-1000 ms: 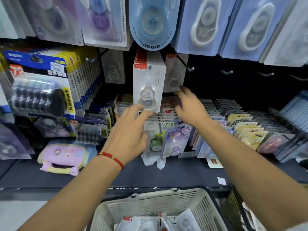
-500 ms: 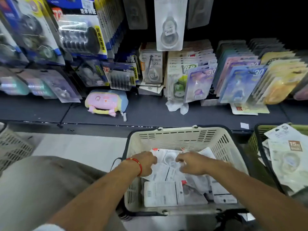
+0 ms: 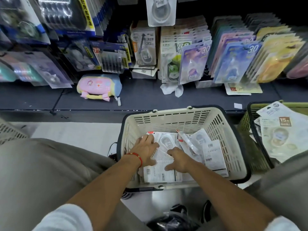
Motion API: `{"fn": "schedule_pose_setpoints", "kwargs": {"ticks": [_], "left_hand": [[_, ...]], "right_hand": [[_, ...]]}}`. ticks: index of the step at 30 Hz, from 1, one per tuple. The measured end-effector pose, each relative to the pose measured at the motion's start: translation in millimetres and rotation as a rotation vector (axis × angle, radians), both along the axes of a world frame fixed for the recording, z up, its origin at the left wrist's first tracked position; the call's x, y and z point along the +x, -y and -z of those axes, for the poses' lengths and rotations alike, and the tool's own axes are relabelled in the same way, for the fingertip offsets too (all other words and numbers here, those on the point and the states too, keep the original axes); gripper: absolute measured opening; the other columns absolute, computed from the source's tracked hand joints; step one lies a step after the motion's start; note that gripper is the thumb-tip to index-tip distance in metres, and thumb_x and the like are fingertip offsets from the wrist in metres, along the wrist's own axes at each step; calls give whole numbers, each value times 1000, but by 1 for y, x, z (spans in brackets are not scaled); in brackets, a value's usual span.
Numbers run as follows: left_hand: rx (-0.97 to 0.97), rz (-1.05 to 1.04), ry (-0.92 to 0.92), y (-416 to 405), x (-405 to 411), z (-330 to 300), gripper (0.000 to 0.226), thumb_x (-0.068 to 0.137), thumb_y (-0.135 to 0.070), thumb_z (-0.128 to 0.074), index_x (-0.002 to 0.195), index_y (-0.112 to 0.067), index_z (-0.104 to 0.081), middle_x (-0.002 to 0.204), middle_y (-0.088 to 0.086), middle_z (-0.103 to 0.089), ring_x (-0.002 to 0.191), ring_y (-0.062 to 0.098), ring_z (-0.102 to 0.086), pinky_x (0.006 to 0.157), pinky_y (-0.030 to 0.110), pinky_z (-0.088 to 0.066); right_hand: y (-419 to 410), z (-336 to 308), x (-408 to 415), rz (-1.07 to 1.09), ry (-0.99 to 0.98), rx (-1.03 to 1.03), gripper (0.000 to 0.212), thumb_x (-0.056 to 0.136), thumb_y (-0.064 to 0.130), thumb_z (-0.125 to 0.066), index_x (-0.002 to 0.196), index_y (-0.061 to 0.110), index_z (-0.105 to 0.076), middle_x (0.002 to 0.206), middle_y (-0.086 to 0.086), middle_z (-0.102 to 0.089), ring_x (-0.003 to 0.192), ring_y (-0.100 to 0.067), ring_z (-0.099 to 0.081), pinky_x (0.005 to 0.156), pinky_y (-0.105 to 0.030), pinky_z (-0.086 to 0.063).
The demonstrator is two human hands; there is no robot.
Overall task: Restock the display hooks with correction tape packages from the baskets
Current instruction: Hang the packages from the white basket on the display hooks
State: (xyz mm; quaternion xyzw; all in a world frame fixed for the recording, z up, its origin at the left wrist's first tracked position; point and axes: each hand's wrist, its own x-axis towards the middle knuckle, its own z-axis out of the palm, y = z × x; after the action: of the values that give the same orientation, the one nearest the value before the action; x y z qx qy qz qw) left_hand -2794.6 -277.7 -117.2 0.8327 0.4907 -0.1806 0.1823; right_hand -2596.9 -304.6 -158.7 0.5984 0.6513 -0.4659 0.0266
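Observation:
A cream basket point(image 3: 183, 111) stands on the floor between my knees, with several white correction tape packages point(image 3: 215, 154) piled loosely in it. Both my hands are inside it. My left hand point(image 3: 145, 150), with a red cord at the wrist, lies with its fingers spread on the left of the pile. Close beside it, my right hand point(image 3: 179, 160) presses fingertips and spread thumb on the packages in the middle. Neither hand plainly grips a package. One matching package point(image 3: 160, 11) hangs from a display hook at the top centre.
A green basket point(image 3: 250, 117) with larger flat packages point(image 3: 280, 137) stands at the right. Another cream basket point(image 3: 10, 130) shows at the left edge. The dark shelf point(image 3: 141, 99) carries a pink pouch point(image 3: 98, 87) and rows of upright stationery packs point(image 3: 233, 60).
A second ago both hands were up at the hanging package by the hooks. They came down into the cream basket, my view dropped with them, and they have since spread over the pile.

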Motion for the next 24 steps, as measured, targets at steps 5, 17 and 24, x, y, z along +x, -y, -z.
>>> {"fn": "schedule_pose_setpoints", "kwargs": {"ticks": [5, 17, 24], "left_hand": [[-201, -96, 57, 0, 7, -7, 102, 75, -71, -78, 155, -28, -33, 148, 6, -40, 140, 29, -34, 115, 50, -35], [165, -63, 329, 11, 35, -13, 87, 88, -24, -78, 161, -35, -33, 162, 1, -40, 146, 29, -39, 112, 47, -45], [-217, -685, 625, 12, 38, -8, 63, 80, -15, -82, 130, -33, -50, 105, 9, -69, 82, 28, -69, 67, 45, -63]], "right_hand": [[-6, -19, 23, 201, -147, 13, 23, 85, 31, -88, 100, 18, -76, 95, 7, -73, 92, -15, -69, 72, -19, -52], [-24, -76, 51, 853, -573, -360, 37, 102, 34, -68, 120, 2, -73, 104, -16, -80, 80, -23, -77, 60, -30, -61], [-19, -57, 93, 631, 394, 162, 41, 103, 37, -54, 124, 4, -65, 125, -21, -68, 110, -39, -66, 93, -42, -54]]}}
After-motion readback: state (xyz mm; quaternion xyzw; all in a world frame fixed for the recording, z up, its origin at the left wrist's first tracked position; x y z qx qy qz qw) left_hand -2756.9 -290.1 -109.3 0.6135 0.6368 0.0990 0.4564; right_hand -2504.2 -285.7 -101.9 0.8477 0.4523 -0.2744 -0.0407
